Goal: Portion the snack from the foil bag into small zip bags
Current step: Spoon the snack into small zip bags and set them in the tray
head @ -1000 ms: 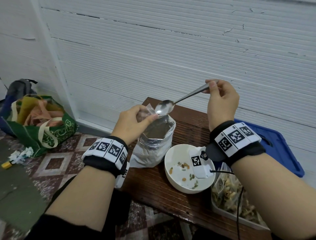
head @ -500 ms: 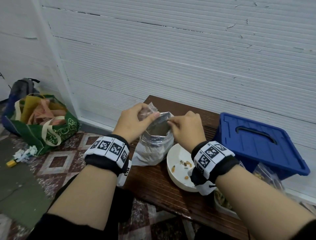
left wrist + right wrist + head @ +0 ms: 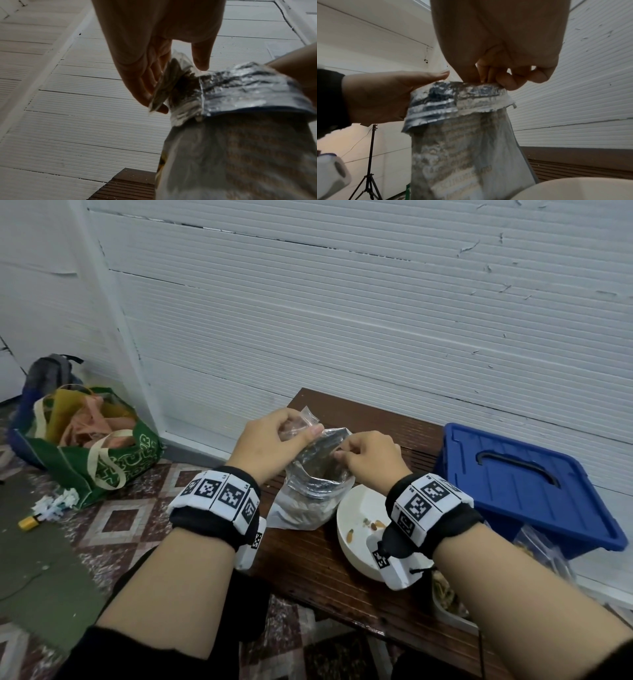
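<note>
— Left grip (image 3: 274, 443)?
— Curled, pinching a small clear zip bag (image 3: 303, 424) between thumb and fingers, right at the far left edge of the foil bag's mouth. Thumb laid along the plastic, pointing right.
— Anything in the zip bag?
— Dark bits showing through the plastic in the left wrist view; too blurred to name.
— Right grip (image 3: 371, 460)?
— Bunched, pinching the right edge of the foil bag (image 3: 308, 498) at its rim, foil caught between thumb and fingertips.
— And the foil bag itself?
— Upright on the tabletop (image 3: 325, 570), between the two wrists, toward the left end. Mouth open, top turned down into a shiny cuff. Pale outside below the cuff, with blurred print. Contents too dark to make out.
— Around it?
— Just to the right and nearer, a white bowl (image 3: 349, 542) with a few snack pieces on its bottom, partly covered by the right wrist band. Touching the foil bag or only just beside it: cannot tell. Farther right, a blue box (image 3: 520, 491) with a handle in its lid, close to the wall. At the near right, a tray (image 3: 448, 616) with filled clear bags, mostly hidden by the right forearm.
— Off the tabletop?
— On the tiled floor at the left, a green tote (image 3: 102, 467) stuffed with cloth, with a dark backpack (image 3: 48, 374) behind it. White scraps and a small yellow thing lying nearer. Behind everything, a white ribbed wall (image 3: 342, 320).
</note>
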A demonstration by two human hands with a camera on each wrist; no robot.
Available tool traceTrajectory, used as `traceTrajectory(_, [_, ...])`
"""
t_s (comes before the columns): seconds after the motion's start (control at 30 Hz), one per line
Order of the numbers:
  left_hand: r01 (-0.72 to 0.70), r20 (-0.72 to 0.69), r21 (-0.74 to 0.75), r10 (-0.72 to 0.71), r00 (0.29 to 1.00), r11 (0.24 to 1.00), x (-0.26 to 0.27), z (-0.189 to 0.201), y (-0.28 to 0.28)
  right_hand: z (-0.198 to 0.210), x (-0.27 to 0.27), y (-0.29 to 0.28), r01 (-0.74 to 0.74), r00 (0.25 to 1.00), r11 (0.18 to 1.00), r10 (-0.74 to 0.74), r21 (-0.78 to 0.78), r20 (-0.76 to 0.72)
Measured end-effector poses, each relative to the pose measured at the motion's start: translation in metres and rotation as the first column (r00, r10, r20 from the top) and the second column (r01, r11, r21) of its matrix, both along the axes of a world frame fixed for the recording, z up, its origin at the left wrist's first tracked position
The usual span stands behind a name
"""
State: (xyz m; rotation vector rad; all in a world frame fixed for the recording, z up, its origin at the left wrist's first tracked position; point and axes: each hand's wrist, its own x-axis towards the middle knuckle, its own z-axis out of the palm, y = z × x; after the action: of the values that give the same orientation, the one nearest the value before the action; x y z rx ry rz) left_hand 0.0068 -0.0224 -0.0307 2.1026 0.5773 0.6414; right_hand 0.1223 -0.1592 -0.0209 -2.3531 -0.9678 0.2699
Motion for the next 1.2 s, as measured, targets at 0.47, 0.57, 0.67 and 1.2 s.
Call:
traceTrajectory(0.47, [0.010, 0.027, -0.019, -0.009, 1.000, 1.000, -0.002, 0.005, -0.004, 0.022, 0.016, -0.011, 0.469, 0.875, 0.819, -0.382, 0.329, -0.296])
traceTrajectory(0.57, [0.006, 0.034, -0.025, -0.006, 0.999, 1.000, -0.004, 0.008, -0.003, 0.028, 0.022, -0.018, 0.500, 0.859, 0.803, -0.412, 0.325, -0.303])
traceTrajectory(0.67, [-0.006, 0.027, -0.008, 0.007, 1.000, 1.000, -0.006, 0.009, 0.000, 0.034, 0.029, -0.022, 0.511, 0.855, 0.793, -0.430, 0.332, -0.289])
traceTrajectory(1.2, [0.043, -0.020, -0.008, -0.043, 0.999, 0.999, -0.005, 0.011, -0.004, 0.074, 0.043, -0.027, 0.516, 0.857, 0.725, -0.421, 0.457, -0.299])
